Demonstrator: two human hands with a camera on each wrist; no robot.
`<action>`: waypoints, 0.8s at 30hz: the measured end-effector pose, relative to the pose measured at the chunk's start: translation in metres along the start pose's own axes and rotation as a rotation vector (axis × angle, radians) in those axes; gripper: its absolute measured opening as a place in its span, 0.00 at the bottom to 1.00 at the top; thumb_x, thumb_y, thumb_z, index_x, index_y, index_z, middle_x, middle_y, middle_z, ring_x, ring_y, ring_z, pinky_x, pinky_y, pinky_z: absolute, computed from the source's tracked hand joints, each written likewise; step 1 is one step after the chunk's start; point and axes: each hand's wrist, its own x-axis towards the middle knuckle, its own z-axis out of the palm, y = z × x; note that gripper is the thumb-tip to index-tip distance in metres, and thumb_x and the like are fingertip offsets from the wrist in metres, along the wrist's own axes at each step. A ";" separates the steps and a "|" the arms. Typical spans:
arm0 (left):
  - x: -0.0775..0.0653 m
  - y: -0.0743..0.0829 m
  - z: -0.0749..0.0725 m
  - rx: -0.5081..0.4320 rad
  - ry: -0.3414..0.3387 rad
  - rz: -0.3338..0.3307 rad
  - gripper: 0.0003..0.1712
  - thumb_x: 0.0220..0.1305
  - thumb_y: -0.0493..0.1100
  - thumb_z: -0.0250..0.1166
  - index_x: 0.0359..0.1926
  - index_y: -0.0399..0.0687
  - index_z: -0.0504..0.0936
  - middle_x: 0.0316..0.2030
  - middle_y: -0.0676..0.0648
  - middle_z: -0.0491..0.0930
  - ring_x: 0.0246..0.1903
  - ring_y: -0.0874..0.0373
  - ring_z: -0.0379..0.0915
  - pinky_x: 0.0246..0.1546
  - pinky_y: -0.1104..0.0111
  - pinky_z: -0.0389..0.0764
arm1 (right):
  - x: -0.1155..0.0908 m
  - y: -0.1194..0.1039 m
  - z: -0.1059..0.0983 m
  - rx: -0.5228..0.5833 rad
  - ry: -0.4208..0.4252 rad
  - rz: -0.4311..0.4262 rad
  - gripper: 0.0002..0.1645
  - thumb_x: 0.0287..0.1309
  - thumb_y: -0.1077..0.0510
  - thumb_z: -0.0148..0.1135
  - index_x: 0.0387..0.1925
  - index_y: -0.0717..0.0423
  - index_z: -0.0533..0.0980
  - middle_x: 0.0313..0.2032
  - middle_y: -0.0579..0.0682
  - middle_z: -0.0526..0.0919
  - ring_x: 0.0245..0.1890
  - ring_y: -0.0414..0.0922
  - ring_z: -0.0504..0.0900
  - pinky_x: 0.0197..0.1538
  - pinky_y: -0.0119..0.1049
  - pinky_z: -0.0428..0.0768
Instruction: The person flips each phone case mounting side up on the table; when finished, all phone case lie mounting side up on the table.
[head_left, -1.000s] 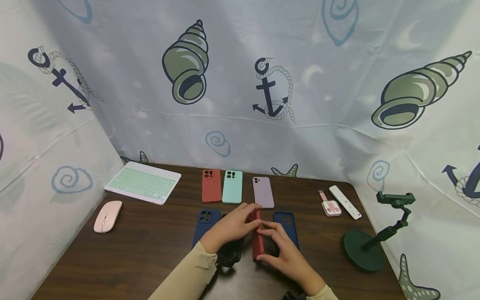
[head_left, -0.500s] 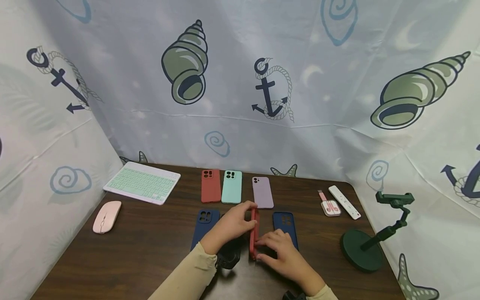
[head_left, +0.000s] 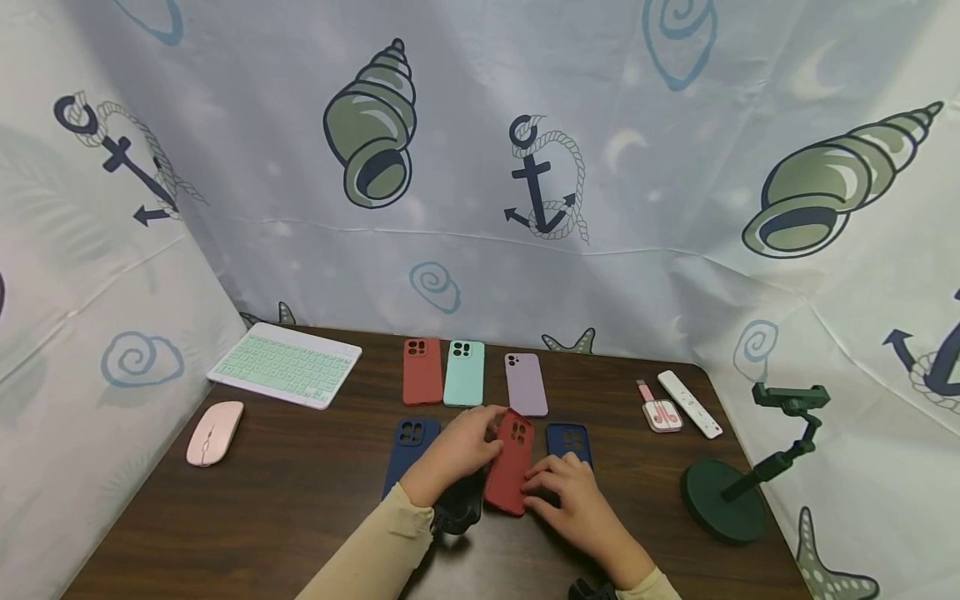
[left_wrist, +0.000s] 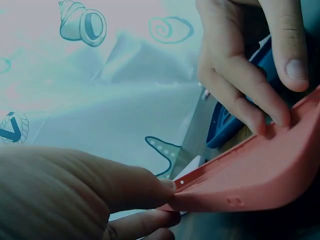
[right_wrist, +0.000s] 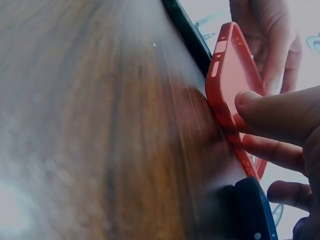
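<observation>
A red phone case point(head_left: 512, 467) stands tilted over the table, its back with the camera cutouts toward the head camera. My left hand point(head_left: 463, 448) pinches it near its far left corner, thumb and fingers on the rim point(left_wrist: 172, 192). My right hand point(head_left: 572, 500) is at its lower right side, fingertips touching the edge and thumb close to the hollow inside, as the right wrist view shows. A dark blue phone case point(head_left: 408, 442) lies beside my left forearm. Another blue case point(head_left: 572, 442) lies beyond my right hand, partly covered by it.
Along the back lie a second red case point(head_left: 422, 372), a mint case point(head_left: 464, 374) and a lilac case point(head_left: 527, 386). A keyboard point(head_left: 285, 365) and pink mouse point(head_left: 215, 433) are left; boxed earphones point(head_left: 663, 416), a white remote point(head_left: 690, 405) and a green stand point(head_left: 726, 502) are right.
The red case has turned from edge-on, so its back now faces the head camera. My right hand has shifted from spanning its long side to its lower right edge; my left hand keeps its hold.
</observation>
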 end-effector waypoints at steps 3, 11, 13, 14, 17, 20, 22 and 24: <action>0.000 -0.002 0.003 0.076 0.026 0.012 0.32 0.67 0.43 0.68 0.70 0.48 0.72 0.46 0.48 0.83 0.49 0.52 0.77 0.41 0.61 0.78 | 0.000 0.000 -0.001 -0.012 -0.006 0.037 0.10 0.55 0.45 0.76 0.40 0.30 0.85 0.49 0.33 0.82 0.43 0.32 0.68 0.47 0.39 0.63; 0.003 -0.008 0.010 0.140 0.030 -0.007 0.37 0.63 0.47 0.73 0.70 0.48 0.70 0.37 0.54 0.81 0.40 0.57 0.72 0.41 0.61 0.75 | 0.000 0.002 -0.005 -0.020 -0.009 0.086 0.09 0.50 0.43 0.78 0.32 0.28 0.84 0.48 0.33 0.82 0.44 0.32 0.68 0.47 0.39 0.62; 0.003 -0.009 0.011 0.177 0.032 -0.011 0.38 0.62 0.48 0.73 0.71 0.47 0.70 0.40 0.52 0.82 0.41 0.56 0.72 0.45 0.59 0.75 | 0.000 0.002 -0.006 -0.018 -0.014 0.090 0.10 0.49 0.42 0.79 0.32 0.28 0.83 0.48 0.34 0.82 0.44 0.32 0.68 0.46 0.39 0.62; 0.003 -0.009 0.012 0.202 0.033 -0.016 0.38 0.62 0.49 0.73 0.71 0.47 0.71 0.43 0.51 0.82 0.43 0.55 0.72 0.48 0.58 0.76 | 0.000 0.002 -0.007 -0.018 -0.014 0.090 0.10 0.49 0.42 0.79 0.31 0.28 0.83 0.48 0.34 0.82 0.44 0.32 0.68 0.46 0.39 0.62; 0.002 -0.010 0.015 0.284 0.023 -0.029 0.40 0.61 0.53 0.74 0.70 0.46 0.72 0.55 0.46 0.79 0.52 0.50 0.70 0.53 0.52 0.75 | 0.000 0.002 -0.007 -0.018 -0.014 0.090 0.09 0.49 0.42 0.78 0.30 0.28 0.83 0.49 0.34 0.82 0.44 0.32 0.68 0.45 0.38 0.61; 0.000 -0.012 0.017 0.345 0.017 -0.036 0.41 0.60 0.56 0.74 0.70 0.46 0.73 0.62 0.43 0.73 0.59 0.45 0.64 0.57 0.48 0.70 | 0.000 0.002 -0.007 -0.013 -0.009 0.085 0.10 0.49 0.42 0.79 0.29 0.27 0.82 0.49 0.34 0.82 0.44 0.32 0.68 0.46 0.39 0.62; -0.001 -0.013 0.018 0.361 0.023 -0.031 0.41 0.60 0.57 0.74 0.70 0.46 0.73 0.64 0.43 0.71 0.61 0.44 0.62 0.57 0.47 0.68 | 0.000 0.002 -0.007 -0.006 -0.006 0.083 0.10 0.48 0.43 0.79 0.28 0.27 0.81 0.49 0.34 0.82 0.44 0.32 0.68 0.46 0.39 0.63; -0.001 -0.013 0.019 0.366 0.032 -0.025 0.41 0.59 0.57 0.74 0.69 0.47 0.74 0.63 0.44 0.71 0.61 0.44 0.62 0.56 0.48 0.67 | 0.000 0.003 -0.007 0.001 -0.005 0.087 0.11 0.49 0.43 0.79 0.28 0.27 0.80 0.49 0.34 0.82 0.44 0.32 0.69 0.47 0.40 0.64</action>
